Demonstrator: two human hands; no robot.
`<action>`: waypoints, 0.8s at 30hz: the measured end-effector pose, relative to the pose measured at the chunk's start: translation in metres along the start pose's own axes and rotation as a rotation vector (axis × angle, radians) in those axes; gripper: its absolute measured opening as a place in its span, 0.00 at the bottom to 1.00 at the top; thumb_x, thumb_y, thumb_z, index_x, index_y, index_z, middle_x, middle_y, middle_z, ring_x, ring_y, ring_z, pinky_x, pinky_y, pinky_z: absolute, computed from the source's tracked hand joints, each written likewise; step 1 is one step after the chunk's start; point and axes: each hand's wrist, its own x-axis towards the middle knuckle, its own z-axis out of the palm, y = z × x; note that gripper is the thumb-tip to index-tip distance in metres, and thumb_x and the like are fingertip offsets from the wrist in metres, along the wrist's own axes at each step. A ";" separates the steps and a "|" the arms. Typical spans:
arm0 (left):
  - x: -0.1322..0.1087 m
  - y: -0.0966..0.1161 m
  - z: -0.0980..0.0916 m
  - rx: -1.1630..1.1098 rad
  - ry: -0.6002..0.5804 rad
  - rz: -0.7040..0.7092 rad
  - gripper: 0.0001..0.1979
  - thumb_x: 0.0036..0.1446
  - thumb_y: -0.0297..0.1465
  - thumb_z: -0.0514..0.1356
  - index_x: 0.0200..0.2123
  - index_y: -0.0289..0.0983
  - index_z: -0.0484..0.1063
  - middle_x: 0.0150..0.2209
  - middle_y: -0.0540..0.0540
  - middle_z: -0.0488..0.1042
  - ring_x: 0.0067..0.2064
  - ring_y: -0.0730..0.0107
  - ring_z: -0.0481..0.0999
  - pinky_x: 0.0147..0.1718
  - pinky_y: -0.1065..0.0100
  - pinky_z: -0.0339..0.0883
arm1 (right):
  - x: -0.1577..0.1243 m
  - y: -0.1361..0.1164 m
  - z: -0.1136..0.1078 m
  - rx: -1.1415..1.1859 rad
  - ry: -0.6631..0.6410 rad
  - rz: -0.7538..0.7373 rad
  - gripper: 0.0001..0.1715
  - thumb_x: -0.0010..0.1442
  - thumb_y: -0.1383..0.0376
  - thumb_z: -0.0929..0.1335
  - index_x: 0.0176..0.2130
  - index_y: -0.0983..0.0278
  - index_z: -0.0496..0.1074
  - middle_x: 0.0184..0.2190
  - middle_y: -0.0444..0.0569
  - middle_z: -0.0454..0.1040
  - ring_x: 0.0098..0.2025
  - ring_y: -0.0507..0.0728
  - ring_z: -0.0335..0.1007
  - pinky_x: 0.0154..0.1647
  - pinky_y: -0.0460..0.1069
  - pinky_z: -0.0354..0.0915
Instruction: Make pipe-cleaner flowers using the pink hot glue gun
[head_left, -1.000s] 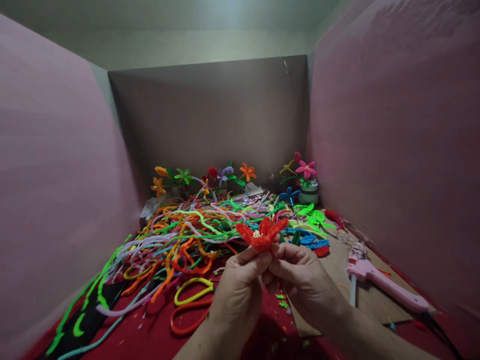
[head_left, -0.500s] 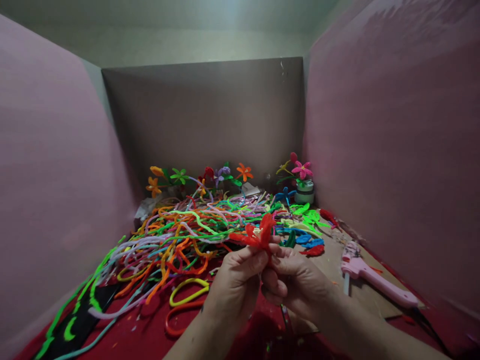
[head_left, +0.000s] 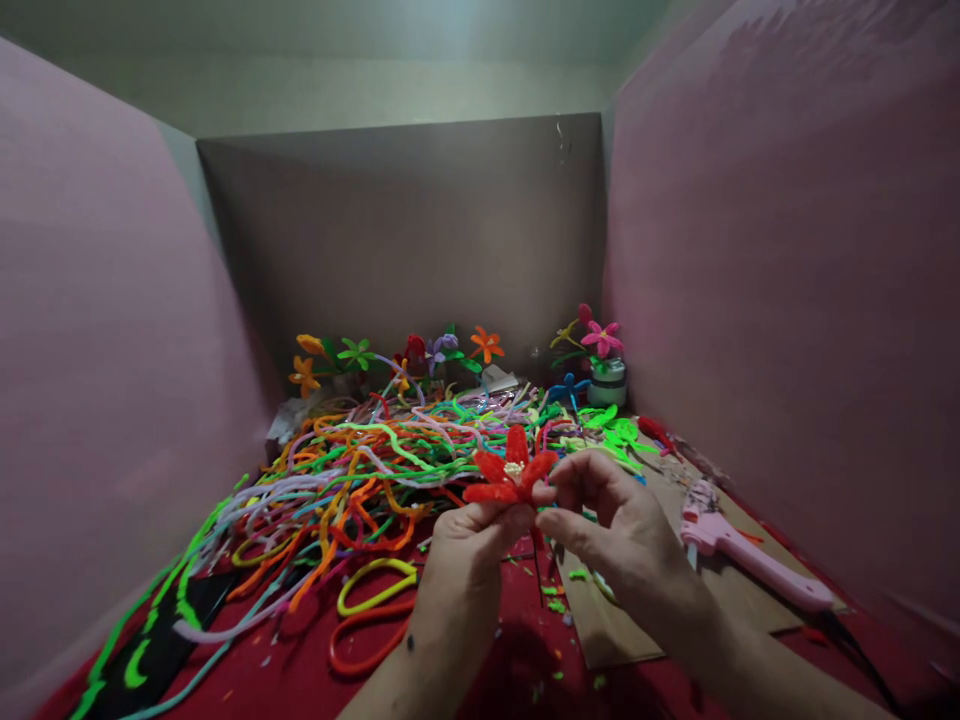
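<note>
Pinching red flower (head_left: 511,471), left hand (head_left: 466,553) below, right hand (head_left: 624,530) beside

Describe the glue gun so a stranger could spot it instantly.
Start at the brown cardboard sheet by the right pink wall. The glue gun lies flat on it, right of the right hand. It is the only smooth pink tool among fuzzy pipe cleaners.

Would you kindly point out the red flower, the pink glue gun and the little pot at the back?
red flower (head_left: 514,467): head view, its pale centre.
pink glue gun (head_left: 757,566): head view, middle of its body.
little pot (head_left: 606,390): head view, its side wall.
</note>
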 end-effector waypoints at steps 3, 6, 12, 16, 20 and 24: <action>-0.001 -0.001 0.001 0.036 0.005 0.028 0.08 0.45 0.28 0.65 0.33 0.37 0.79 0.31 0.45 0.79 0.36 0.64 0.75 0.44 0.62 0.63 | 0.000 -0.006 0.006 -0.053 -0.023 -0.023 0.13 0.49 0.58 0.71 0.30 0.64 0.67 0.25 0.42 0.66 0.27 0.50 0.59 0.27 0.46 0.59; -0.003 0.000 0.002 0.100 0.024 0.025 0.07 0.46 0.28 0.64 0.32 0.38 0.79 0.29 0.47 0.79 0.33 0.67 0.74 0.41 0.65 0.64 | 0.001 -0.006 0.008 -0.088 -0.008 -0.047 0.12 0.53 0.58 0.68 0.29 0.65 0.69 0.25 0.44 0.67 0.27 0.50 0.61 0.28 0.47 0.60; -0.006 0.008 0.004 0.231 0.035 -0.021 0.05 0.48 0.29 0.62 0.30 0.38 0.80 0.26 0.48 0.79 0.29 0.71 0.73 0.35 0.71 0.64 | 0.002 -0.001 0.005 0.022 -0.077 -0.003 0.11 0.57 0.59 0.65 0.32 0.64 0.71 0.29 0.46 0.70 0.31 0.52 0.64 0.35 0.49 0.63; -0.004 0.006 0.001 0.212 0.001 -0.017 0.06 0.48 0.29 0.62 0.30 0.37 0.80 0.28 0.47 0.79 0.31 0.68 0.73 0.38 0.68 0.64 | 0.002 -0.002 0.003 0.034 -0.084 -0.010 0.10 0.57 0.61 0.65 0.31 0.64 0.71 0.28 0.45 0.69 0.31 0.51 0.64 0.35 0.48 0.62; -0.002 0.002 -0.004 0.190 -0.019 -0.037 0.06 0.48 0.29 0.62 0.29 0.35 0.80 0.27 0.45 0.78 0.31 0.66 0.73 0.37 0.66 0.64 | 0.002 -0.003 0.003 0.081 -0.123 0.034 0.11 0.57 0.60 0.65 0.31 0.65 0.72 0.27 0.45 0.70 0.30 0.51 0.64 0.31 0.46 0.62; 0.000 0.003 -0.004 0.144 -0.029 -0.051 0.05 0.47 0.28 0.62 0.28 0.34 0.79 0.26 0.45 0.78 0.31 0.65 0.74 0.38 0.64 0.64 | 0.007 -0.010 -0.010 0.108 -0.172 0.044 0.12 0.55 0.59 0.66 0.29 0.64 0.73 0.23 0.43 0.69 0.25 0.49 0.62 0.26 0.45 0.60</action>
